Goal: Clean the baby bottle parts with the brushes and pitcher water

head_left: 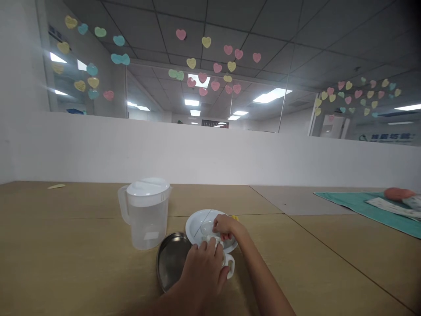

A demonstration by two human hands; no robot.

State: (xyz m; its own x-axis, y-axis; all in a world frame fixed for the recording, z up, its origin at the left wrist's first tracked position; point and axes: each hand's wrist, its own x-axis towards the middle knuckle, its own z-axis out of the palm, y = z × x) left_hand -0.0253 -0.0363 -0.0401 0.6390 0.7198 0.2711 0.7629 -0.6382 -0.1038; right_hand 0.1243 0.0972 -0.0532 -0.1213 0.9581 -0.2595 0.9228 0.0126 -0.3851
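Nearest the camera is the left hand (204,263), reaching in from the near side of the white plate (190,221). Its fingers are bent over a white cup (226,259), slightly apart at the knuckles, with the thumb on the other side by the cup's handle; the hand hides most of the cup, which is just on the near side of the plate.

From the left, a pale yellow slip (56,186) lies on the tan table (82,254), well to the left of the plate. A clear pitcher (149,221) with a white lid stands upright, nearer the plate on that same side, its handle turned away from it. A shiny metal tray (173,261) sits just beside the plate at its near left. On the plate is a clear, rounded piece (207,228).

The right hand (226,226) comes over the plate's right half, fingers curled and close together beside the clear piece; whether they pinch anything I cannot tell. Something red (225,237) shows below them, too small to name. A bit of yellow (235,217) peeks out at the plate's far right edge. Well to the right of the plate lies a green cloth (348,204), bearing an orange-red object (398,194).
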